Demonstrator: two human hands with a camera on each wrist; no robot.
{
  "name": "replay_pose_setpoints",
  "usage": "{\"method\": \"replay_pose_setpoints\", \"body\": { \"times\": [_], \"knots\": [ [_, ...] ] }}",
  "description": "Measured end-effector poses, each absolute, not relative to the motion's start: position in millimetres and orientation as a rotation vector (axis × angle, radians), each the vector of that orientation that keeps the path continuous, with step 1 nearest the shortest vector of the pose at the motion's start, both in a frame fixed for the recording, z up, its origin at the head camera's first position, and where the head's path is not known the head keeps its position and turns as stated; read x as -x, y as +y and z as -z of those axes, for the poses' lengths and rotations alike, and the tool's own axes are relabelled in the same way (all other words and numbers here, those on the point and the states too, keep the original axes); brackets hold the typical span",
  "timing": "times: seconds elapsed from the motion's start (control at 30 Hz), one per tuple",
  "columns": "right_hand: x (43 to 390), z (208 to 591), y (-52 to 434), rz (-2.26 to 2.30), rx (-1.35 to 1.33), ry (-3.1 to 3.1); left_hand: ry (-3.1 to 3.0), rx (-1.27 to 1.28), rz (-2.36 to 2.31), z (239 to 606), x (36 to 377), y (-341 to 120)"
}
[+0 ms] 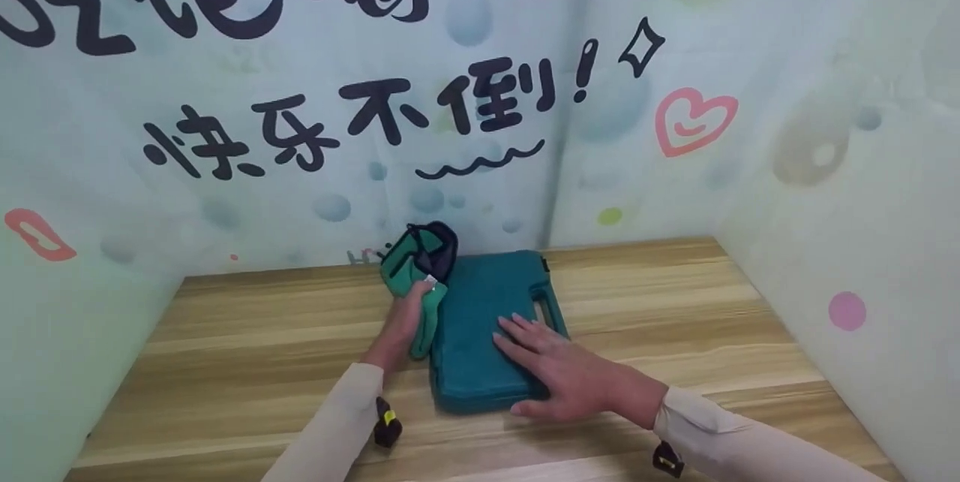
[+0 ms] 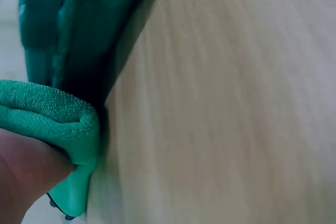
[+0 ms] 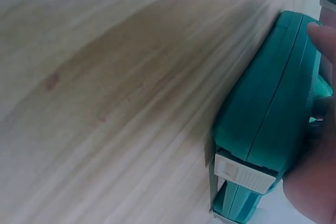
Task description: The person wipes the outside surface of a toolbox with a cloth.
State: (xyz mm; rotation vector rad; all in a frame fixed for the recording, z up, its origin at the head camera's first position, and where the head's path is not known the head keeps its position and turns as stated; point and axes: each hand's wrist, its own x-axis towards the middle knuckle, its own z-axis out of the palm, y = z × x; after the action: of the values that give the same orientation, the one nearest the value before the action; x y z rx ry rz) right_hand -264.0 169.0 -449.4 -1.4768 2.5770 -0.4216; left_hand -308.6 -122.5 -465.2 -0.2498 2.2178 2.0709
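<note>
A dark teal plastic carrying case (image 1: 480, 347) lies flat and closed on the wooden table, its handle on the right side. My right hand (image 1: 574, 381) rests on the case's lid near the lower right, fingers spread and straight. Seen from the right wrist, the case (image 3: 262, 98) shows its seam and pale latches beside the hand. Against the left side of the case, my left hand (image 1: 405, 317) grips a green cloth item with black trim (image 1: 420, 260). In the left wrist view the folded fabric (image 2: 47, 106) looks fuzzy; most of the left fingers are hidden.
The wood-grain table (image 1: 675, 309) reaches back to a printed backdrop (image 1: 465, 204) with dark lettering. A pale side wall (image 1: 885, 227) borders it on the right. Dark straps hang below both wrists.
</note>
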Motion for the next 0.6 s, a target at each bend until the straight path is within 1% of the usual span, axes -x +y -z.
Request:
{"method": "replay_pose_setpoints", "body": {
  "times": [0.17,0.27,0.6],
  "knots": [
    [265,453,168,0.423,1.52,2.577,2.153,0.279,-2.11,469,303,-126],
    [264,453,168,0.438,1.517,2.565,2.105,0.299,-2.126,471,293,-128],
    [264,452,168,0.458,1.51,2.565,2.082,0.271,-2.074,475,241,-121]
  ]
}}
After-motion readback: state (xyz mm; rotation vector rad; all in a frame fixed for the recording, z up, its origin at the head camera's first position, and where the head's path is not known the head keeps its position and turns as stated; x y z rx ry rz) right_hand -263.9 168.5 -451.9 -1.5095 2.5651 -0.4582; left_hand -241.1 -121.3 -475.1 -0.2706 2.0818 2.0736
